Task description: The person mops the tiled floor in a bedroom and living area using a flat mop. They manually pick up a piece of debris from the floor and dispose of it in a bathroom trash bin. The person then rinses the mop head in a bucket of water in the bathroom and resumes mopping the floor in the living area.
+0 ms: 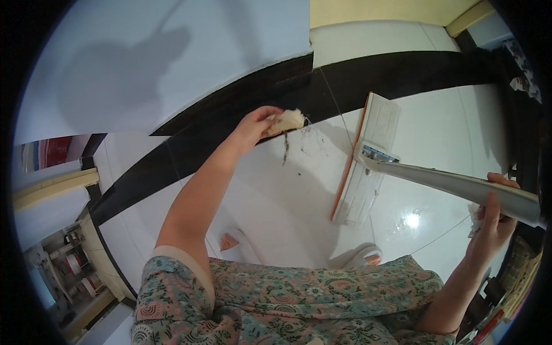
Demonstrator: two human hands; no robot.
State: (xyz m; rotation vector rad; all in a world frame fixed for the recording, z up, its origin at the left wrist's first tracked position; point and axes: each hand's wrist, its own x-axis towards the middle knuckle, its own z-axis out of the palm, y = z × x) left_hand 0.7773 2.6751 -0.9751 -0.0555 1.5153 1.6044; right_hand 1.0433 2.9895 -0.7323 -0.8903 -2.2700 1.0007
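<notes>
Pale wad [287, 121] is pinched in the left hand's [251, 130] narrowed fingers [270, 110], above the floor [276, 213]; trailing dark strand [286, 148] is best gripped too. Mop handle [443, 183] is held by the right hand [495, 225]; mop head [375, 133], floor-level, should be steadied.

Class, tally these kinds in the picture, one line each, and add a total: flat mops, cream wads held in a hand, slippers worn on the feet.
Flat mop: 1
Cream wad: 1
Slippers: 2
Total: 4
</notes>
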